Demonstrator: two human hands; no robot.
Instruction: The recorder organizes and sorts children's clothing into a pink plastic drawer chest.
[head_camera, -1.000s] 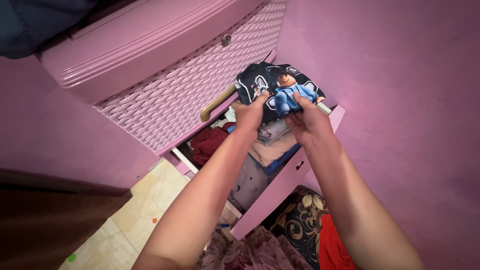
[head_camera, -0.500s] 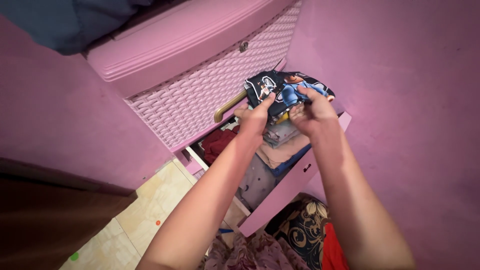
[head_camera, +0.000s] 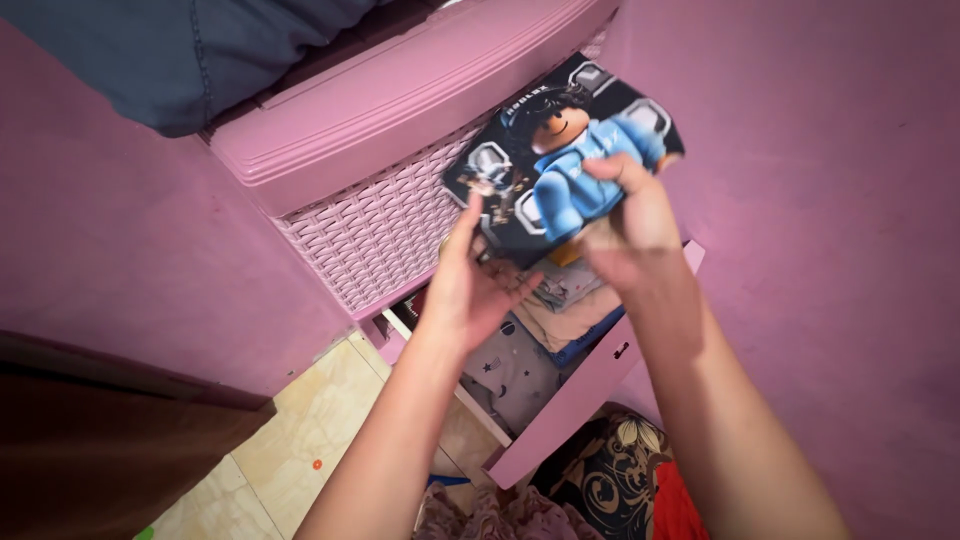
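A folded black garment (head_camera: 560, 150) printed with a blue-clad cartoon figure is lifted above the open pink drawer (head_camera: 590, 385). My right hand (head_camera: 625, 220) grips its lower edge, thumb on top. Just under the garment's left corner is my left hand (head_camera: 465, 285), palm up with fingers spread, fingertips touching or nearly touching the cloth. Under both hands a stack of folded clothes (head_camera: 560, 295) in grey, beige and blue fills the drawer.
The drawer belongs to a pink woven-pattern plastic cabinet (head_camera: 390, 200) set against pink walls. A dark blue cloth (head_camera: 200, 50) lies on the cabinet top. Below are a beige tiled floor (head_camera: 290, 440) and dark patterned fabric with a red patch (head_camera: 620, 480).
The printed garment has been raised off the stack and tilted up so its print faces me. My left hand has let go and opened beneath it; my right hand still holds it.
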